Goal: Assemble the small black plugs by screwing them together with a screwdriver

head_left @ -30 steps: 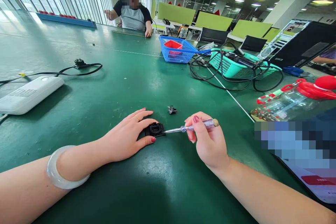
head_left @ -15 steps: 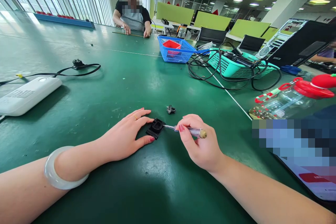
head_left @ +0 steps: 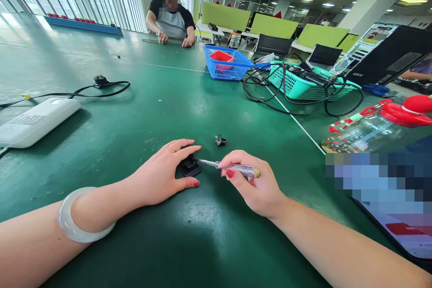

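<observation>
A small square black plastic part [head_left: 190,167] with a round raised middle lies on the green table. My left hand [head_left: 158,171] curves around it, fingers over its far edge and thumb along its near side. The part's far left corner is hidden under the fingers. My right hand [head_left: 254,184] is closed around the clear handle of a small screwdriver [head_left: 241,169]. Its thin metal tip points left and meets, or nearly meets, the part's right edge. Just beyond the hands sits a small dark piece with metal prongs [head_left: 220,140].
A white power bank-like box [head_left: 38,121] and a black cable [head_left: 111,84] lie left. Farther back are a blue basket [head_left: 224,72], a teal basket [head_left: 293,85] with cables, and a computer case [head_left: 388,54]. A bottle [head_left: 367,130] and a phone [head_left: 398,234] lie right. Another person [head_left: 172,22] sits opposite.
The black part has shifted left and turned, deeper into my left hand, whose index finger now reaches past it. The screwdriver and my right hand have moved slightly left.
</observation>
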`<act>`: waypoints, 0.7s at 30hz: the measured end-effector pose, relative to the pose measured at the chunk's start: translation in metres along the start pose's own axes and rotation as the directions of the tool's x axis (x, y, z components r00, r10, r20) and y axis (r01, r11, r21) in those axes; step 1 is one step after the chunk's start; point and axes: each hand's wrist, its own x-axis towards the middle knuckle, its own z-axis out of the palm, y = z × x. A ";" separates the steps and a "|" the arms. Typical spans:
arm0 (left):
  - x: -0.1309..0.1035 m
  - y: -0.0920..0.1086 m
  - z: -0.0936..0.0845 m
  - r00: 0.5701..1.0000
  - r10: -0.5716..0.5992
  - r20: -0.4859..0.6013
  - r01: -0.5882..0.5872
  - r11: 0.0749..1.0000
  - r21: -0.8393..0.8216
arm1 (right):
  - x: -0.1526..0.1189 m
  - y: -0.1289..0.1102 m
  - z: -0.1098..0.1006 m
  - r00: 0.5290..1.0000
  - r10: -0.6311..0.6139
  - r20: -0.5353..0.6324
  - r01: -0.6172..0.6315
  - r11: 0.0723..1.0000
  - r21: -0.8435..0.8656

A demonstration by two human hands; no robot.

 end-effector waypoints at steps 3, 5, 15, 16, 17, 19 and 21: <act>0.000 0.001 -0.001 1.000 -0.010 0.011 0.010 1.000 0.006 | -0.001 0.001 0.001 0.997 0.071 -0.039 -0.069 0.996 0.054; 0.000 0.001 0.000 1.000 -0.006 0.011 0.006 1.000 0.004 | -0.002 0.002 0.001 0.990 0.086 -0.109 -0.074 0.991 0.114; -0.001 0.001 0.000 0.999 0.054 -0.002 -0.054 0.998 0.018 | 0.001 0.000 0.002 0.993 0.092 -0.080 -0.091 0.996 0.018; -0.001 0.001 0.000 0.998 0.064 -0.002 -0.064 0.998 0.016 | 0.001 -0.001 0.002 0.993 0.073 -0.096 -0.077 0.996 -0.040; -0.001 0.001 0.000 0.997 0.075 -0.001 -0.075 0.997 0.013 | 0.001 -0.002 0.002 0.993 0.049 -0.107 -0.059 0.994 -0.095; 0.000 0.000 0.000 0.996 0.092 0.001 -0.092 0.996 0.006 | 0.001 -0.004 0.002 0.993 0.001 -0.114 -0.022 0.984 -0.177; 0.000 0.000 0.000 0.996 0.095 0.004 -0.095 0.996 0.004 | 0.001 -0.005 0.002 0.994 -0.027 -0.106 0.003 0.975 -0.221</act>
